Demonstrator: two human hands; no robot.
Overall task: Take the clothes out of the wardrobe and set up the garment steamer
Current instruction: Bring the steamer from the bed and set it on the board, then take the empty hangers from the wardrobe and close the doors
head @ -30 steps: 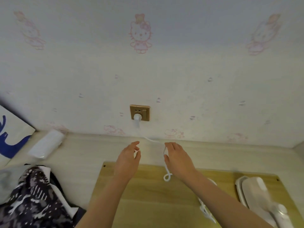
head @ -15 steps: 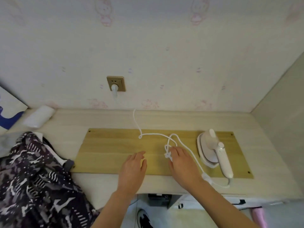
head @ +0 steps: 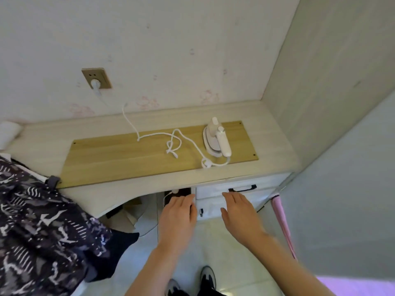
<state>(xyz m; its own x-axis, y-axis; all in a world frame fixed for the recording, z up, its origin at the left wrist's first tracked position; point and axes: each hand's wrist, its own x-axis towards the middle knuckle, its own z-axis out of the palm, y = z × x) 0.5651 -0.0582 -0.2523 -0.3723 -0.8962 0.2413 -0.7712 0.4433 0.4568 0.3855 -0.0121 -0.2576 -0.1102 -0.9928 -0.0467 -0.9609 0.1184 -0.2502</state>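
Observation:
A small white garment steamer (head: 217, 139) lies on its side at the right end of a wooden board (head: 119, 161) on the pale desk (head: 275, 144). Its white cord (head: 174, 144) runs in loose loops across the board up to a plug (head: 95, 84) seated in the wall socket (head: 96, 78). A dark patterned garment (head: 36, 227) lies heaped at the left. My left hand (head: 177, 216) and my right hand (head: 240, 212) hover in front of the desk edge, below the board, fingers apart and empty.
Two white drawers with dark handles (head: 242, 190) sit under the desk's right part, just beyond my right hand. A grey wardrobe side (head: 333, 86) closes off the right. A pink strip (head: 282, 223) hangs there. A white object (head: 8, 132) lies far left.
My hands let go of the cord and drew back off the board to below the desk edge. The view pulled back and down, and the drawers and floor came into sight.

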